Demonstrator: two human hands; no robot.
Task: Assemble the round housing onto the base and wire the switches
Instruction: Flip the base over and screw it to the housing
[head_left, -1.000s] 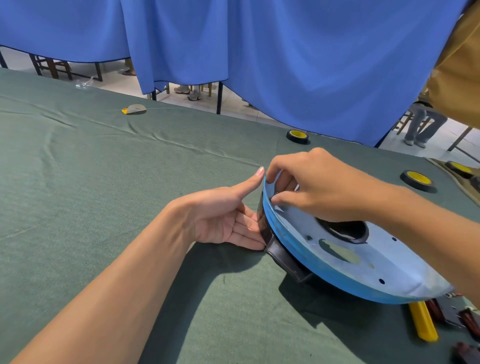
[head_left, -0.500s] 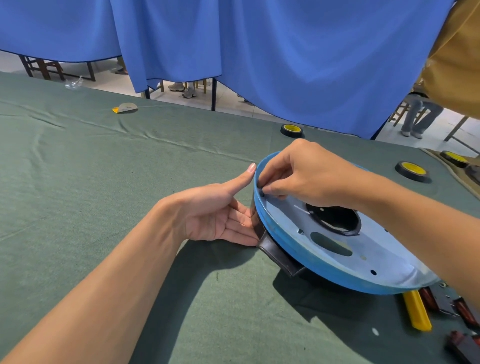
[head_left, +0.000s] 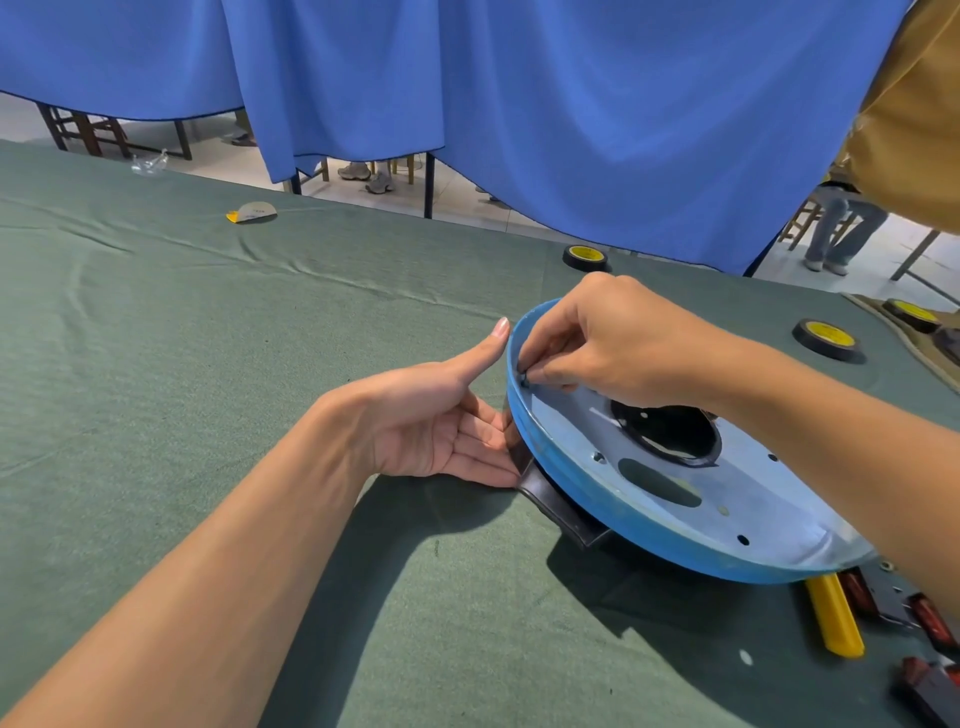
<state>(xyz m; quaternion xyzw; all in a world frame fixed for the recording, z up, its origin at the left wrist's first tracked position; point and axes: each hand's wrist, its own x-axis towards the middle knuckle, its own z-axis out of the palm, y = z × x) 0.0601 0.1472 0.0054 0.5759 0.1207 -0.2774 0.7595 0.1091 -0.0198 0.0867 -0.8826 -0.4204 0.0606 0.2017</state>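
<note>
A round blue housing (head_left: 639, 535) with a pale inner plate lies tilted on a black base part (head_left: 558, 506) on the green cloth. The plate has a large dark opening, an oval slot and several small holes. My right hand (head_left: 597, 348) reaches over the far left rim and pinches a small dark fastener (head_left: 524, 382) against the inside of the rim. My left hand (head_left: 441, 415) lies palm up beside the housing, thumb raised near the rim, straight fingers reaching under the left edge against the black base.
A yellow-handled tool (head_left: 834, 613) and red-and-black switches (head_left: 930, 623) lie at the lower right. Three black-and-yellow tape rolls (head_left: 584, 257) (head_left: 826, 338) (head_left: 911, 314) sit along the far table edge. A small grey-and-orange piece (head_left: 252, 212) lies far left. Blue curtains hang behind.
My right hand's fingertips have shifted slightly along the inside of the rim with the small fastener. My left hand stays under the left edge.
</note>
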